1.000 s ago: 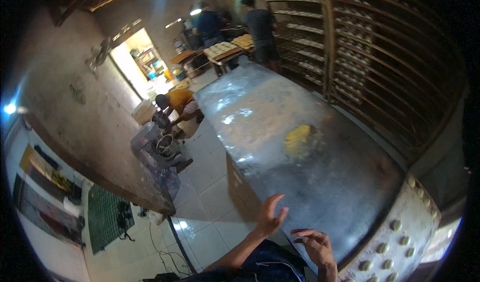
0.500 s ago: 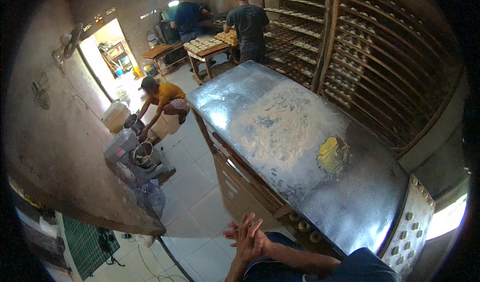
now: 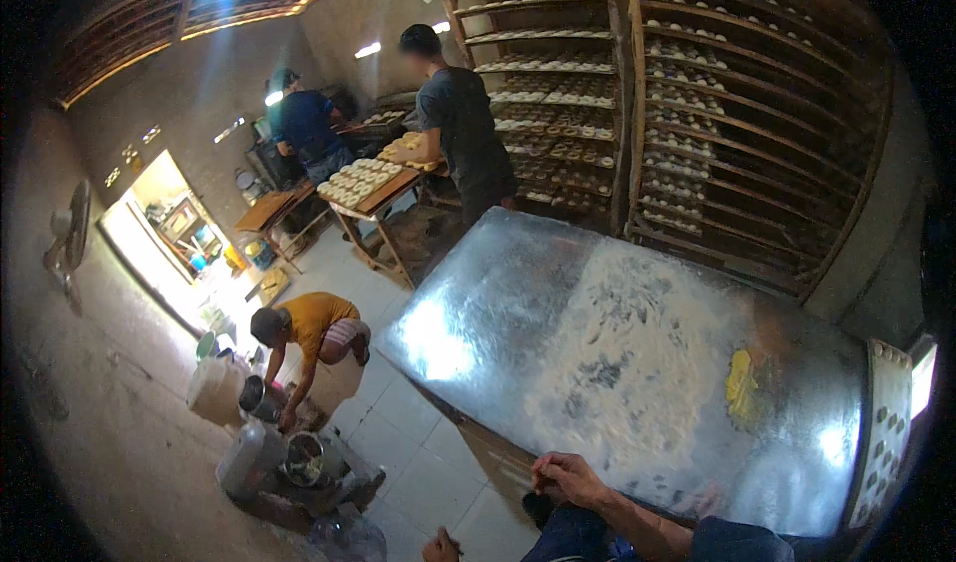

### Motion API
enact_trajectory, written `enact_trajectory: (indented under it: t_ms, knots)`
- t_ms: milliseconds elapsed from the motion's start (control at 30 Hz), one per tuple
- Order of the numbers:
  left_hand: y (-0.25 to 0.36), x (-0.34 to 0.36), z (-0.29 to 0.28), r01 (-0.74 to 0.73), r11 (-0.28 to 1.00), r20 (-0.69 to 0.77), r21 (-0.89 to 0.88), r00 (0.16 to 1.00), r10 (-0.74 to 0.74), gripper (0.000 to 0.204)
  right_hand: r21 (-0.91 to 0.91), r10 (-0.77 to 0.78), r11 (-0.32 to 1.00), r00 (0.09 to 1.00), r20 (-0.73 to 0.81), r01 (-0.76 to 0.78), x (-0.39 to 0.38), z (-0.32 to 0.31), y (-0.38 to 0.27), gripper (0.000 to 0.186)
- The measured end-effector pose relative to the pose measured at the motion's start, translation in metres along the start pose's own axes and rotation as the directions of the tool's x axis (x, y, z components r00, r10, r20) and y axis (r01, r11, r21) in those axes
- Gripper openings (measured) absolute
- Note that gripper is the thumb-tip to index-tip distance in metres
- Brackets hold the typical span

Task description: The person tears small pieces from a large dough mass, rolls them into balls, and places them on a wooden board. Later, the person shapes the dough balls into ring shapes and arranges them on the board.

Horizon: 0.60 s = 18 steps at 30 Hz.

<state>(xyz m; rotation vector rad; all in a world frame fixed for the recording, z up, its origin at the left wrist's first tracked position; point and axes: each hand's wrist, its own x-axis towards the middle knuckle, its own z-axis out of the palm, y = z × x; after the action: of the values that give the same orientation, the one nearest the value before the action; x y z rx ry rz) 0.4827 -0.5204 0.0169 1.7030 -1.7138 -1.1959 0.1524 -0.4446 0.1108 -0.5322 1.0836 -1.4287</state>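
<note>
My right hand (image 3: 568, 478) is by the near long edge of the metal-topped table (image 3: 478, 298), its fingers loosely bent and holding nothing visible. Lower and to the left, my left hand (image 3: 441, 546) shows only in part at the bottom edge, so its grip cannot be read. The two hands are apart. White flour (image 3: 622, 363) is spread over the middle of the tabletop. Towards its right end lies a smear of yellow, soft, paste-like stuff (image 3: 740, 387).
A tray of small dough rounds (image 3: 881, 433) stands at the table's right end. Tall wooden racks (image 3: 629, 114) of filled trays line the back. A person in yellow (image 3: 319, 328) crouches among pots (image 3: 304, 459) on the left. Two people work by a tray of dough rings (image 3: 363, 179).
My hands were clasped together and have come apart, the right one nearer the table edge, the left one lower. The view has shifted. The crouching person still reaches towards the pots.
</note>
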Motion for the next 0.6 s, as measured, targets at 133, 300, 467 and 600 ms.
enact_trajectory:
  t_ms: [133, 300, 467, 600]
  knots:
    - [-0.1, 0.042, -0.017, 0.265, 0.956, -0.017, -0.129, 0.963, -0.269, 0.047, -0.045, -0.124, 0.991, 0.985, 0.119, 0.13, 0.105, 0.047, -0.016, 0.022]
    - [-0.09, 0.183, -0.033, 0.367, 0.928, 0.025, -0.057, 0.93, -0.366, 0.035, -0.346, -0.228, 0.909, 0.972, 0.05, 0.231, 0.215, 0.119, -0.058, 0.029]
    - [-0.08, 0.361, -0.099, 0.313, 0.95, 0.037, -0.004, 0.949, -0.313, 0.024, -0.362, 0.018, 0.931, 0.994, -0.103, -0.055, 0.322, 0.15, -0.056, 0.031]
    - [-0.077, 0.502, -0.165, 0.288, 0.958, 0.026, 0.0, 0.957, -0.288, 0.019, -0.224, -0.029, 0.974, 0.965, -0.259, -0.031, 0.397, 0.186, -0.032, 0.031]
